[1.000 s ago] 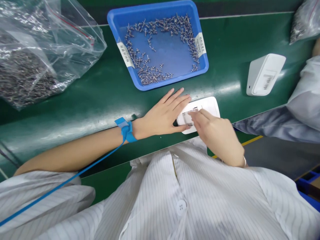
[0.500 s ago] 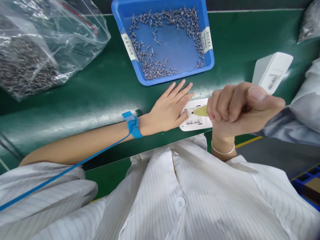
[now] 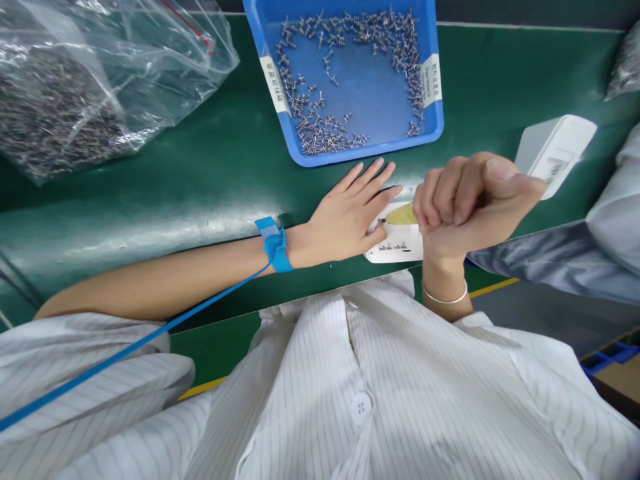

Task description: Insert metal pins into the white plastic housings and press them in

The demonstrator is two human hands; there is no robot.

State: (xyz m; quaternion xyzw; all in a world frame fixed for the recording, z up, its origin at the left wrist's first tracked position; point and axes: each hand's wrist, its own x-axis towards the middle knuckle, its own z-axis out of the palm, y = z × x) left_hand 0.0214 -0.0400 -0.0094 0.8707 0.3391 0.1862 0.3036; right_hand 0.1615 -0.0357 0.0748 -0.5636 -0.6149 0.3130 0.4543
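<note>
A white device [image 3: 400, 243] lies on a green bench [image 3: 480, 87], close to its near edge, between the person's two hands. The left hand [image 3: 345, 217], spread palm-down, reaches its left side with thumb and fingers. The right hand [image 3: 463, 207], raised in a fist, is wrapped around a yellow tool [image 3: 401, 215]. From that fist the tool points leftward over the device, its dark tip just beside the left thumb; from here I can't tell whether tip meets surface.

Two white devices [image 3: 399, 245], one yellow tool [image 3: 401, 215], one blue tray [image 3: 373, 93], two clear bags [image 3: 60, 107]
</note>
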